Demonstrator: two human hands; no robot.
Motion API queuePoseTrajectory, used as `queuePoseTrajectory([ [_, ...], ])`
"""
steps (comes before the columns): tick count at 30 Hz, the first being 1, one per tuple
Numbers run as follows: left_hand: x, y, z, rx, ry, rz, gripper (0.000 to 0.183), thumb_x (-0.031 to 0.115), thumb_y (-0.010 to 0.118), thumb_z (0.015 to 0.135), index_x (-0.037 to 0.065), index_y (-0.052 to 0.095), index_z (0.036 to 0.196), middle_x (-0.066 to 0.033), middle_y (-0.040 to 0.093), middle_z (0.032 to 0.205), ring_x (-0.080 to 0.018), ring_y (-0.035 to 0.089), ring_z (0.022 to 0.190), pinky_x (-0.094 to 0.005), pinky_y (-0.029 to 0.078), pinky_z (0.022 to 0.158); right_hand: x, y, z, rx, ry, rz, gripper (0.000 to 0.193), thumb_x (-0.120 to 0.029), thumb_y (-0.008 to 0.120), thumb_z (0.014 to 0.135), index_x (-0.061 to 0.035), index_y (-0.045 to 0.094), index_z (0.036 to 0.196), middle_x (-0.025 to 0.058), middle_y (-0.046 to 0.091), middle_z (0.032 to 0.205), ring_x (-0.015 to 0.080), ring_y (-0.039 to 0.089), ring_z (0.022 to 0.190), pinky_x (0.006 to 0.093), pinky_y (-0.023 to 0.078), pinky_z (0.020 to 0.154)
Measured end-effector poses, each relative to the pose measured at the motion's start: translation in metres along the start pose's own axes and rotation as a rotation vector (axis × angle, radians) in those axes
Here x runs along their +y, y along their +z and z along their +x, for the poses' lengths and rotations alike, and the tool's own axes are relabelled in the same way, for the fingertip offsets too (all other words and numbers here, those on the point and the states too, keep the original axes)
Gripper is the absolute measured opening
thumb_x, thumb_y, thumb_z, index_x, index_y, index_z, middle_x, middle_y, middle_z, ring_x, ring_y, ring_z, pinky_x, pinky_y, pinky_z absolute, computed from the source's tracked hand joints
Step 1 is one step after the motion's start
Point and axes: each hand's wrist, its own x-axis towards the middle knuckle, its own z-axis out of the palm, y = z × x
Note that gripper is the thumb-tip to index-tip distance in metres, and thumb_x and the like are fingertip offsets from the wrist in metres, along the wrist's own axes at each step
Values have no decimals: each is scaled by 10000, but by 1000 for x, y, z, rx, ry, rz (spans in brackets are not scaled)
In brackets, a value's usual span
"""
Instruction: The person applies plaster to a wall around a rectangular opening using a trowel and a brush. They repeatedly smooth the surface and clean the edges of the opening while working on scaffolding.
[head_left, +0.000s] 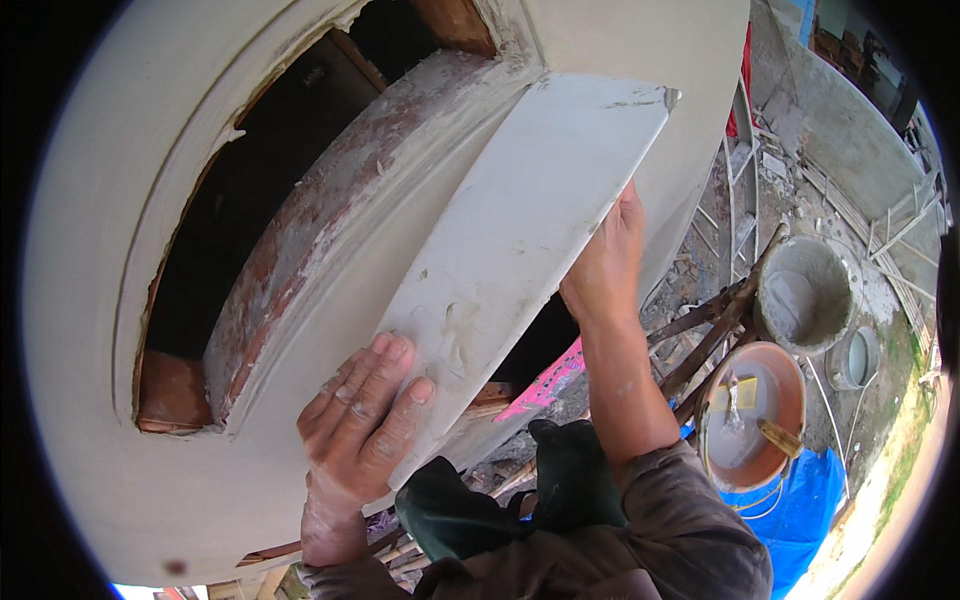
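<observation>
A long white slab (pixel 525 215) lies slantwise along the pale wall, just below a window opening, with smudges and a few marks on its face. My left hand (pixel 355 425) rests on its near end. The fingers there are stretched out a little apart, with fingertips and thumb on the upper face. My right hand (pixel 608 255) grips the outer long edge from below, its fingers mostly hidden behind the slab. At the far outer corner sits a small grey lump.
The window opening (pixel 270 170) has a rough, flaking sill (pixel 310 210). Down on the right stand a grey mortar bucket (pixel 850 285), an orange-rimmed bucket (pixel 795 375) with tools, and a smaller pail (pixel 853 358). Wooden poles (pixel 725 345), a metal ladder (pixel 742 165) and a blue sheet (pixel 815 500) are nearby.
</observation>
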Motion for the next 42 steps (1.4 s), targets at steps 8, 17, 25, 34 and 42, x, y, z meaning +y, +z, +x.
queuePoseTrajectory([
  [8, 9, -18, -15, 1, 19, 80, 220, 106, 648, 846, 98, 630, 1065, -183, 662, 1121, -349, 650, 1052, -449, 547, 863, 3, 11, -27, -36, 13, 51, 458, -365, 346, 1046, 28, 443, 1260, 102, 563, 1135, 141, 506, 1076, 289, 396, 948],
  [17, 12, -8, -3, -18, 35, 71, 255, 118, 649, 847, 122, 631, 1102, -176, 665, 1119, -344, 653, 1049, -439, 548, 855, -1, -1, -15, -10, 10, 101, 423, -329, 324, 1053, 14, 432, 1276, 90, 554, 1160, 137, 505, 1086, 291, 402, 953],
  [25, 10, -3, 11, -19, 41, 85, 247, 123, 603, 877, 133, 637, 1121, -175, 652, 1152, -335, 650, 1058, -430, 547, 856, 1, 1, -2, 30, 15, 98, 417, -323, 316, 1054, 14, 440, 1265, 96, 555, 1159, 141, 513, 1079, 298, 412, 945],
  [34, 12, -13, 13, -84, 53, 129, 259, 153, 609, 879, 136, 631, 1137, -178, 651, 1154, -335, 651, 1055, -427, 550, 853, 6, -1, -4, -8, 69, 29, 405, -312, 324, 1055, 19, 454, 1249, 103, 557, 1147, 144, 520, 1062, 300, 424, 929],
  [42, 15, 13, -28, 150, 9, -220, 340, 72, 659, 841, 107, 610, 1176, -206, 645, 1151, -359, 648, 1054, -437, 550, 852, -27, -3, -41, 113, 88, 401, 434, -374, 342, 1040, -11, 477, 1237, 121, 590, 1049, 194, 602, 931, 343, 495, 814],
])
